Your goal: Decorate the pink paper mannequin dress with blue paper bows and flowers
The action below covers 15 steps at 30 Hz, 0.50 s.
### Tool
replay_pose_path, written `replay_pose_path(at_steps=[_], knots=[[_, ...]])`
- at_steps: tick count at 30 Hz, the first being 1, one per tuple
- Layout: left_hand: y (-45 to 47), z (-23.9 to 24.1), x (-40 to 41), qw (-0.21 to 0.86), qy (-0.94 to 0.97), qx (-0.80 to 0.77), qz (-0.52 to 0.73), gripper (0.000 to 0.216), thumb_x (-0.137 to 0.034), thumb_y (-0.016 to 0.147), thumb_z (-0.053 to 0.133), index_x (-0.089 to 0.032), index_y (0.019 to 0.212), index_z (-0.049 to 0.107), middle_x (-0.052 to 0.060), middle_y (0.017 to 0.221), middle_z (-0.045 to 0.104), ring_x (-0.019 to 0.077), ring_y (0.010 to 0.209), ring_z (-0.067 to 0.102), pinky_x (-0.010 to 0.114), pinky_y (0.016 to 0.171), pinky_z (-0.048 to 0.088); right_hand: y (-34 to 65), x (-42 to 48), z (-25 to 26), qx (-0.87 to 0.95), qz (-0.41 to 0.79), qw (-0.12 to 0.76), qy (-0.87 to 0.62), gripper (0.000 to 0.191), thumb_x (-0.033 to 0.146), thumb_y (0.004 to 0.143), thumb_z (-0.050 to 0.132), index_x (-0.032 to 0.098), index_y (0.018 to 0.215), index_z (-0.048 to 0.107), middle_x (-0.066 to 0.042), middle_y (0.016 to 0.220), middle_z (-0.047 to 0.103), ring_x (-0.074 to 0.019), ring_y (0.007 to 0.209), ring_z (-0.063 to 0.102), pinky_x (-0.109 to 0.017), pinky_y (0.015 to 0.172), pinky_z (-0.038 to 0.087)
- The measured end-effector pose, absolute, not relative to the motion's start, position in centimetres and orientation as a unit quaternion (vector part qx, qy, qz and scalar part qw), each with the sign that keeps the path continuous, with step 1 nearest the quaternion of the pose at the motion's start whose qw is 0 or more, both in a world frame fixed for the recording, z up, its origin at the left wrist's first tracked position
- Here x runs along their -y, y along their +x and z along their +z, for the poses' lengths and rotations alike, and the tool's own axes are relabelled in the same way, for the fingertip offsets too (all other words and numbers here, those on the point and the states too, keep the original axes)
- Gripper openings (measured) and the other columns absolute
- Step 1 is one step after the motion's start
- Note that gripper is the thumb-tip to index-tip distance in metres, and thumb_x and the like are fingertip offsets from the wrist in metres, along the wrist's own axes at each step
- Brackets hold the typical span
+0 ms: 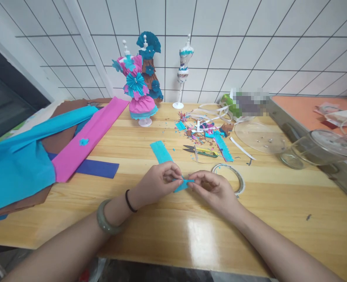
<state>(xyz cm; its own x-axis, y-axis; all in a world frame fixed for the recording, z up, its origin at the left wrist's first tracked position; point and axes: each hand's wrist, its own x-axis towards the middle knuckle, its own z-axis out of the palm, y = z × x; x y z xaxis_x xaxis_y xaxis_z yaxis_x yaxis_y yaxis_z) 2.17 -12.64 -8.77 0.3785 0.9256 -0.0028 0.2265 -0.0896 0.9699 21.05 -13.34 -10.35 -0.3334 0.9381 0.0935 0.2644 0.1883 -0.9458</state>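
Head view: the left hand (158, 182) and the right hand (213, 188) meet over the near middle of the wooden table (173, 235). Between them is a small turquoise paper piece (184, 184). Thumb and forefinger of each hand are closed on it, the left at one end and the right at the other, with the other fingers curled in. The piece sits just above the tabletop.

A jade-coloured bangle (105, 219) and a black band (130, 201) circle the left wrist. Just beyond the left hand lies a turquoise strip (160, 152). Behind the right hand a tape ring (234, 174) lies flat, partly hidden by it. Farther back are yellow-handled snips (201, 150) and a scrap pile (202, 129).

Crepe sheets lie spread at the left: turquoise sheet (15, 164), pink sheet (88, 137) and dark blue sheet (97, 168). By the tiled wall stand a pink-dressed mannequin (138, 92) and a slim white mannequin (184, 62). A glass jar (317, 149) lies on its side at the right edge.
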Motion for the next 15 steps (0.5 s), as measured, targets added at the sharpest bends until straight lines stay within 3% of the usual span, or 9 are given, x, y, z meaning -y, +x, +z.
replay_pose_path(at_steps=[6,15], knots=[[2.20,-8.48,12.89,0.335,0.771,-0.426,0.335,0.014,-0.015,0.074,0.055,-0.017,0.088,0.058,0.003,0.085,0.066,0.0117,0.076,0.062,0.022,0.072,0.047,21.04,13.21,-10.21,0.701,0.406,0.368,-0.457,0.021,0.030,0.077,0.059,0.019,0.095,0.060,-0.005,0.076,0.064,-0.0127,0.060,0.054,-0.027,0.058,0.049],[2.00,-8.54,12.77,0.311,0.803,-0.418,0.290,0.017,-0.026,0.078,0.054,-0.018,0.088,0.065,0.003,0.079,0.068,0.0135,0.071,0.058,0.024,0.069,0.043,21.06,13.36,-9.71,0.723,0.366,0.380,-0.446,0.016,0.026,0.078,0.058,0.019,0.092,0.061,-0.005,0.076,0.066,-0.0126,0.059,0.055,-0.026,0.057,0.048]])
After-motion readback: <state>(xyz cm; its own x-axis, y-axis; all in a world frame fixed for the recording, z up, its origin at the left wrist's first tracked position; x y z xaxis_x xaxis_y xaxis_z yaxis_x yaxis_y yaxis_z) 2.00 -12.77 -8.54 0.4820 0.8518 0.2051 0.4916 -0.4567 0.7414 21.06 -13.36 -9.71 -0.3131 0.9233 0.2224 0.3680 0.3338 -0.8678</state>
